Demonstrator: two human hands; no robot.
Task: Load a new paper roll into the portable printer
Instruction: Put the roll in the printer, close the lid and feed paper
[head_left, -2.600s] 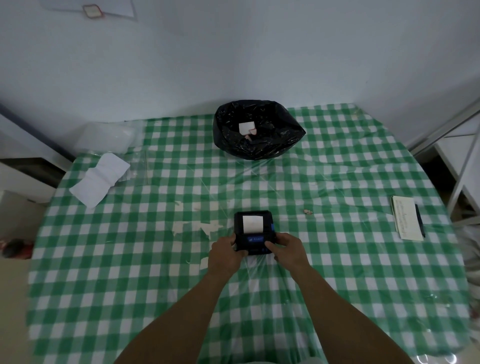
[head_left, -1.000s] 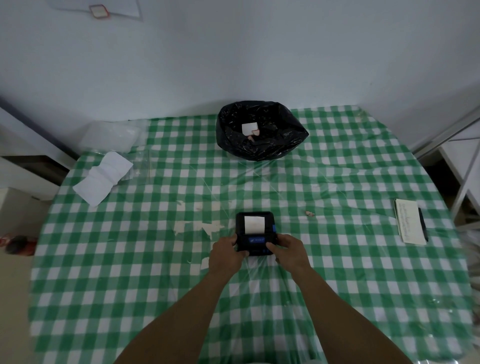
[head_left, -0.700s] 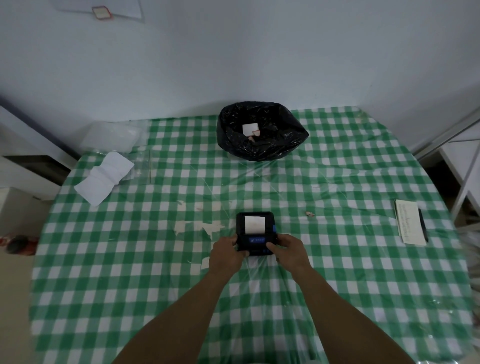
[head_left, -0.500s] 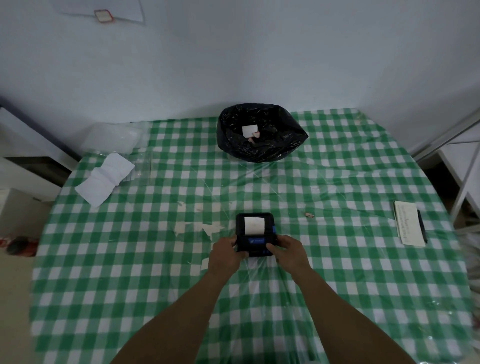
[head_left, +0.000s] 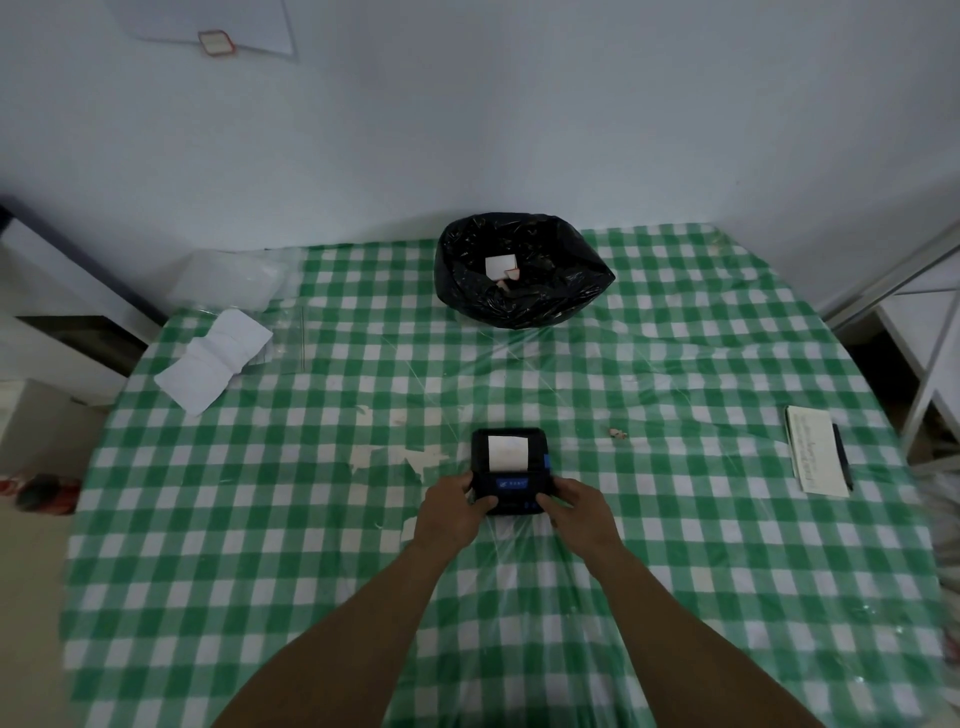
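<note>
Left hand (head_left: 451, 512) and right hand (head_left: 581, 512) each grip the printer (head_left: 510, 470) at frame centre; best press its lid evenly, keeping the paper (head_left: 508, 451) straight.

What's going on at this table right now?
A person grips a small black portable printer at its near end with both hands, the left hand and the right hand, on a green checked tablecloth. A white strip of paper shows on top of the printer. Farther back sits a black bin bag with scraps inside; a notepad with a pen lies to the right, and loose white paper to the left.
</note>
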